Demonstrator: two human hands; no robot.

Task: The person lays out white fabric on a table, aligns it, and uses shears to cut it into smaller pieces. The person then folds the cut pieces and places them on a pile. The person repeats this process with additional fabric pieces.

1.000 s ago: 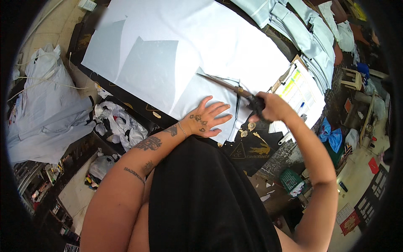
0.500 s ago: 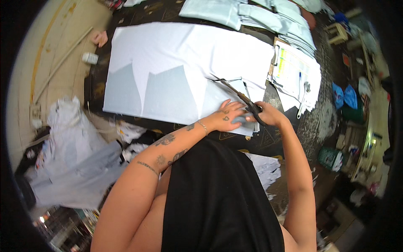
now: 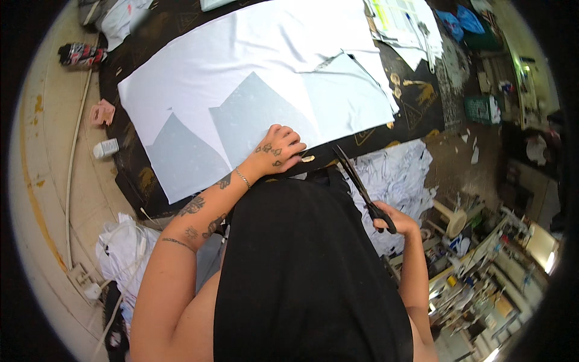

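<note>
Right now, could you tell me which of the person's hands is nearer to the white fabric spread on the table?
The left. The left hand rests flat on the white fabric at its near edge. The right hand holds black scissors off the table's near side, clear of the fabric.

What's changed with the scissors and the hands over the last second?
The right hand has pulled the scissors back off the white fabric toward the body; their blades now point up from beside the table edge, clear of the cloth. The left hand has stayed pressed flat on the fabric's near edge, and the right hand still grips the scissors.
</note>
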